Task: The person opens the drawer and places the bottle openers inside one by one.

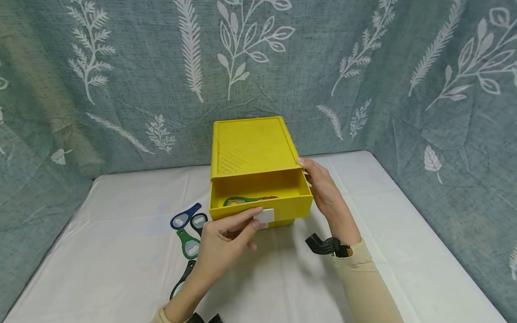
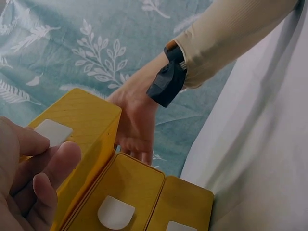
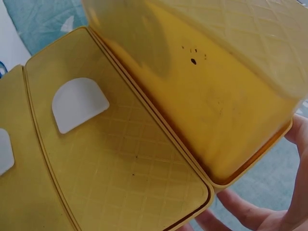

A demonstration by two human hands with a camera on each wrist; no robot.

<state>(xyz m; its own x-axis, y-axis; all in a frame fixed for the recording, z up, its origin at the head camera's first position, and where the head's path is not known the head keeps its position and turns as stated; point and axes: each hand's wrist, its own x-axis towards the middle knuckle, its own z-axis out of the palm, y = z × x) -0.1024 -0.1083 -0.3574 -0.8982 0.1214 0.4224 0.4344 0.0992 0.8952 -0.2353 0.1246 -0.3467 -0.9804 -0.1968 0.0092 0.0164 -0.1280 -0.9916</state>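
Observation:
A yellow box with drawers [image 1: 254,146] stands on the table, its top drawer [image 1: 291,207] pulled out toward me. My left hand [image 1: 226,244] pinches the white tab handle [image 1: 265,216] on that drawer's front between thumb and fingers. Lying in the drawer is a green bottle opener [image 1: 242,200], with something red at its right end. My right hand [image 1: 325,188] rests against the box's right side, thumb at the top front edge. In the left wrist view, the right fingers extend along that side. Below the pulled drawer, lower drawer fronts [image 2: 139,183] sit closed with white tabs.
Left of the box, bottle openers lie on the white cloth: a blue one [image 1: 180,220], a black one [image 1: 200,219], a green one [image 1: 186,240] and another dark one [image 1: 187,270] partly behind my left forearm. A patterned curtain [image 1: 153,80] hangs close behind the box.

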